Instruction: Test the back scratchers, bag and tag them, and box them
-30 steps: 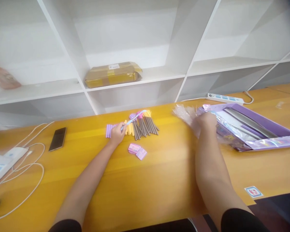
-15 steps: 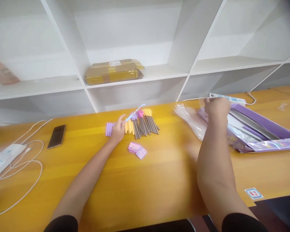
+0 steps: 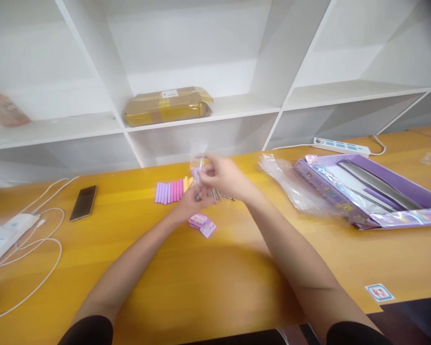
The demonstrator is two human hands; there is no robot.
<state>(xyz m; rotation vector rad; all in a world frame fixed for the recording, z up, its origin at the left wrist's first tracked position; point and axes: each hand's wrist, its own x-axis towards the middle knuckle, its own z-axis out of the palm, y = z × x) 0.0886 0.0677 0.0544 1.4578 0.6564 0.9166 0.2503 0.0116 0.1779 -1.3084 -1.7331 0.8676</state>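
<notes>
My left hand (image 3: pixel 191 201) and my right hand (image 3: pixel 221 176) meet above the row of small items. Between their fingers is a small clear plastic bag (image 3: pixel 198 160) with something purple in it; the fingers of both are closed on it. Purple and pink sticks (image 3: pixel 169 192) lie side by side left of my left hand, with yellow ones (image 3: pixel 186 184) partly covered. Metal rods (image 3: pixel 217 194) show under my right hand, their coloured ends hidden. Small pink and purple cards (image 3: pixel 202 224) lie in front of the hands.
An open purple box (image 3: pixel 409 187) with metal pieces stands at the right, beside crumpled clear plastic (image 3: pixel 290 187). A phone (image 3: pixel 84 203), cables and a power strip (image 3: pixel 10 235) are at the left. A taped parcel (image 3: pixel 168 106) sits on the shelf behind.
My right hand has come left from the box to meet my left hand. The light-blue item seen at my left hand is no longer visible, and a clear bag is now between the hands.
</notes>
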